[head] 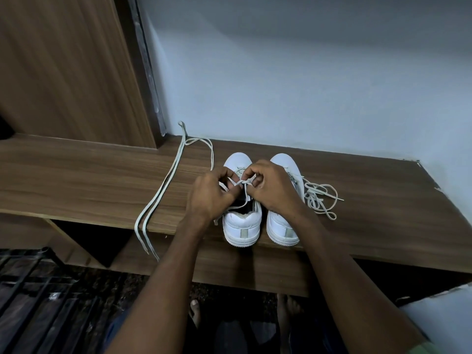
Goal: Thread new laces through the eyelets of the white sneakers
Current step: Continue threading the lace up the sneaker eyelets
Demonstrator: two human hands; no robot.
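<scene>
Two white sneakers stand side by side on a wooden shelf (102, 175), heels toward me. Both my hands hover over the left sneaker (242, 226). My left hand (209, 195) pinches one strand of its lace (242, 182), and my right hand (270, 187) pinches the other strand, the two crossing between my fingers above the tongue. A lace end trails down past the heel. The right sneaker (282, 226) is partly hidden by my right wrist; its lace (320, 198) lies in a loose tangle on the shelf to its right.
A long loose lace (163, 190) lies doubled on the shelf left of the shoes, its ends hanging over the front edge. A pale wall stands behind, a wooden panel at the left. My bare feet (195, 311) show on the dark floor below.
</scene>
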